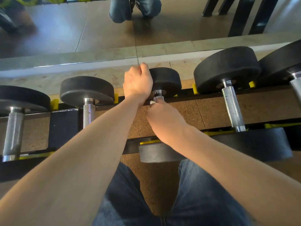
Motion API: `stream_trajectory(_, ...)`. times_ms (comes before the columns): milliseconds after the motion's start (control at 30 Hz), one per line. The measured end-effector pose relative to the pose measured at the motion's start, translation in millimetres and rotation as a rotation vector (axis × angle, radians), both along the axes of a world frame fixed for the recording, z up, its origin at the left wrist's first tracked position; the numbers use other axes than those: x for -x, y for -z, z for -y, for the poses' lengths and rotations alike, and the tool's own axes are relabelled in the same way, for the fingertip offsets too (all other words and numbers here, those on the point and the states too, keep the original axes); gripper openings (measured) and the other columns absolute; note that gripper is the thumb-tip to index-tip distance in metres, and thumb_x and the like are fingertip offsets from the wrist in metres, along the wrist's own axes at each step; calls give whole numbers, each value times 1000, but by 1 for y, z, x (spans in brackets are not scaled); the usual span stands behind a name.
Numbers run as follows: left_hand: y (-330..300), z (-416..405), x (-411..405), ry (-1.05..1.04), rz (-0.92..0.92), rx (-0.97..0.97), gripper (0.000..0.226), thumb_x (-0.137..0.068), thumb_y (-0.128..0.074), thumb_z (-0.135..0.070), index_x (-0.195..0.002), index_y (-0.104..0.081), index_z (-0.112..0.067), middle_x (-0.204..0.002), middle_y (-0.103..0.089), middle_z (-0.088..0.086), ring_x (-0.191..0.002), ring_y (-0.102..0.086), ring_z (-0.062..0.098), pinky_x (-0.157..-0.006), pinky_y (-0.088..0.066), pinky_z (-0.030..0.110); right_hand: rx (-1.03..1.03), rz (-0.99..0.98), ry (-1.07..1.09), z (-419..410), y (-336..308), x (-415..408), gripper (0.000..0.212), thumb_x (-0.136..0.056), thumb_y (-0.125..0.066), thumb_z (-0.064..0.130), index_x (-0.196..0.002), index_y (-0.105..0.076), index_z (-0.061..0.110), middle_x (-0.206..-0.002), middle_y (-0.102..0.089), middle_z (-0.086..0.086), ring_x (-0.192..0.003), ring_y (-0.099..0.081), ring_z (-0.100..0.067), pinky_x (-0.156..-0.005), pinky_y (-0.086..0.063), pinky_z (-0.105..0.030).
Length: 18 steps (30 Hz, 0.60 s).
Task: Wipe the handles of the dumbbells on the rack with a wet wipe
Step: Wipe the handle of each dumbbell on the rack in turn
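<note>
Several black dumbbells with knurled steel handles lie across a low black rack. The small middle dumbbell is the one I work on. My left hand grips the left side of its far head. My right hand is wrapped round its handle, with a bit of white wet wipe showing at my fingers. Most of that handle is hidden under my hand. Its near head shows below my right forearm.
Dumbbells flank it: one on the left, another at the far left, a large one on the right, another at the right edge. A mirror stands behind the rack. My knees are on the speckled floor.
</note>
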<state>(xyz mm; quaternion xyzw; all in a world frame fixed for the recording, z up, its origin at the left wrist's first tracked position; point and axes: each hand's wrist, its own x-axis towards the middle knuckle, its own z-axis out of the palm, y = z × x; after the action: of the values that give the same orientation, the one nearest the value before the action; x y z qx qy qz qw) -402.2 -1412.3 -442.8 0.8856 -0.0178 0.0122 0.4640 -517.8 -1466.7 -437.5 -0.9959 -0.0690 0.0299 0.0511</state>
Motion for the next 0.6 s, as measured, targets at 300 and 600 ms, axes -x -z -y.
stream_trajectory(300,2,3,0,-37,30,38,37,-105,-30,-32,-87,-58,-17,-85,-52,1,-77,-52,12,-81,-49,35,-1091,-5,776,53,23,-2,24,-96,-55,10,-117,-61,18,-105,-63,0,-82,-61,-8,-69,-49,-19)
stream_trajectory(600,-1,4,0,-61,59,63,42,-103,-33,-30,-63,-41,-19,-79,-54,23,-63,-44,26,-68,-45,47,-1579,-36,909,48,22,-9,30,-92,-57,0,-116,-68,16,-106,-65,-4,-85,-62,-11,-71,-51,-20)
